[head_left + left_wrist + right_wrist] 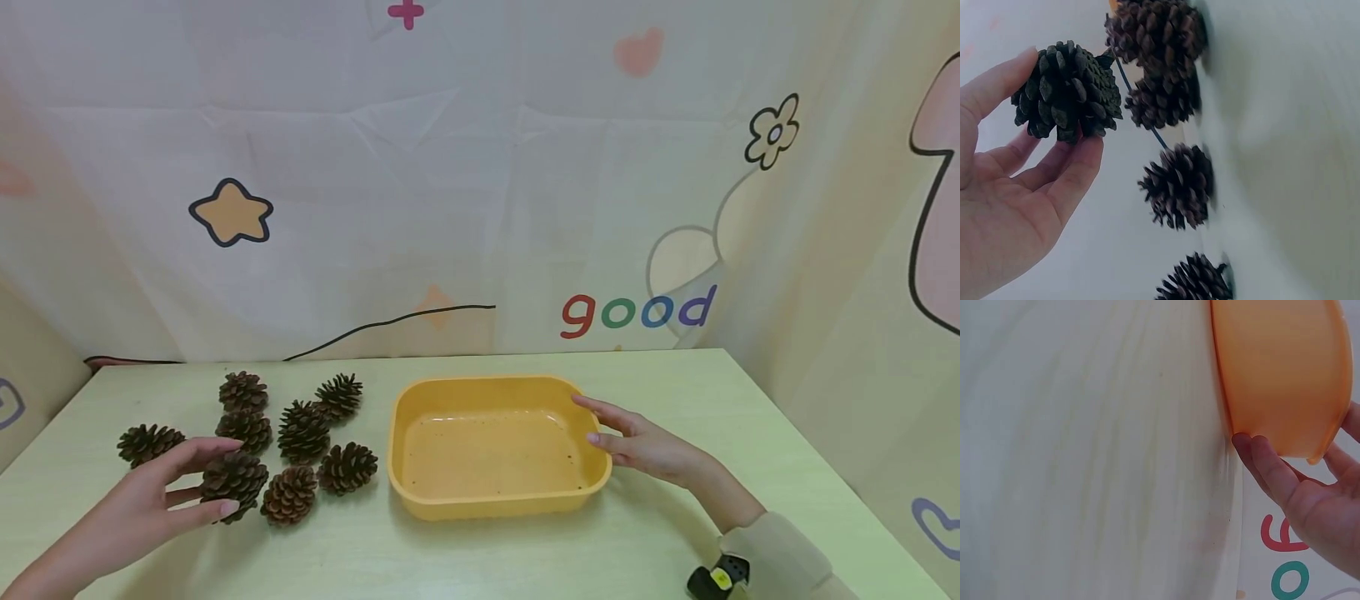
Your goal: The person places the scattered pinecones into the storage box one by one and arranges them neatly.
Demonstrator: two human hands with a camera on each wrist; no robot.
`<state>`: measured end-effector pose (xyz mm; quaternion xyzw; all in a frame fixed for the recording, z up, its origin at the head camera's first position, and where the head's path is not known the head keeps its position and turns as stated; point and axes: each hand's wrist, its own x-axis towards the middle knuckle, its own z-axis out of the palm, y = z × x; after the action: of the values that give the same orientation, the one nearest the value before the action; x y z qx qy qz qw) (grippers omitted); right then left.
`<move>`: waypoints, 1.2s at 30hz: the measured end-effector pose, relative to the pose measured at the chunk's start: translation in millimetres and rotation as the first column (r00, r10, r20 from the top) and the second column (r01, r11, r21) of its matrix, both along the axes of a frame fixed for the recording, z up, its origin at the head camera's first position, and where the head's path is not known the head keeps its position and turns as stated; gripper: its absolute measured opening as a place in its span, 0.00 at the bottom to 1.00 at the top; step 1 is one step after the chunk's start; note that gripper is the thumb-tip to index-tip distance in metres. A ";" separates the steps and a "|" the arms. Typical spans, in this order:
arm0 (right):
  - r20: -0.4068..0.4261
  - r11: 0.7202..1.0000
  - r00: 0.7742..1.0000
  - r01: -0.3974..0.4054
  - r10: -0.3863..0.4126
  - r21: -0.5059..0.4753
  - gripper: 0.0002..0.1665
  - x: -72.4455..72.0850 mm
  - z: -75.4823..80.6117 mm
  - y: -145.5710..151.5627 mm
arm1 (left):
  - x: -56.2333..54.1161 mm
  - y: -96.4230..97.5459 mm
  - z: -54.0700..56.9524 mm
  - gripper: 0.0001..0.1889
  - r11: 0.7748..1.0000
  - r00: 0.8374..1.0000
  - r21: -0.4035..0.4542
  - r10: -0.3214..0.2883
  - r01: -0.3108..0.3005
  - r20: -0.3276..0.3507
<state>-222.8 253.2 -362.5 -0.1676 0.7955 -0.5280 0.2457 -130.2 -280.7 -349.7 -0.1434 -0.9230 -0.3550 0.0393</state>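
Note:
My left hand grips a brown pine cone between thumb and fingers, at the near side of a group of pine cones. In the left wrist view the held pine cone is raised off the table, fingertips at its sides. Several more pine cones lie close together on the table's left part. To their right stands a yellow plastic basin, with a few dark specks on its floor. My right hand holds the basin's right end, thumb at the rim; in the right wrist view, fingers touch its outer wall.
The pale table ends at a printed cloth backdrop with a star and the word "good". Side cloths hang left and right. A black device with a yellow mark is at the right sleeve.

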 end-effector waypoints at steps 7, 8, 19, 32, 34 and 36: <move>0.014 1.000 1.000 -0.007 0.007 -0.018 0.39 -0.3 1.0 -0.8 | -3.8 15.1 9.0 0.31 0.999 0.998 0.021 -0.029 0.030 -0.058; 0.017 1.000 1.000 -0.009 0.009 -0.022 0.39 -0.7 0.7 -0.9 | -4.4 17.0 9.6 0.30 0.999 0.997 0.026 -0.038 0.040 -0.073; 0.024 1.000 1.000 -0.009 0.010 -0.019 0.39 -2.5 1.1 -1.1 | -7.7 47.7 19.4 0.29 0.991 0.993 0.097 -0.087 0.095 -0.084; 0.032 1.000 0.999 -0.014 0.015 -0.018 0.39 -0.2 2.7 0.3 | -19.8 89.3 25.0 0.29 0.983 0.989 0.118 -0.132 0.139 -0.064; 0.031 1.000 0.999 -0.016 0.017 -0.021 0.39 -0.3 2.6 0.3 | -22.3 95.5 25.1 0.29 0.980 0.987 0.127 -0.146 0.153 -0.063; 0.031 1.000 0.999 -0.018 0.019 -0.024 0.39 -0.7 2.3 0.3 | -24.7 101.4 25.1 0.28 0.974 0.985 0.152 -0.163 0.170 -0.059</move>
<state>-223.5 253.4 -360.2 -0.1698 0.7836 -0.5376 0.2609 -154.9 -179.3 -324.6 -0.2247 -0.8760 -0.4248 0.0417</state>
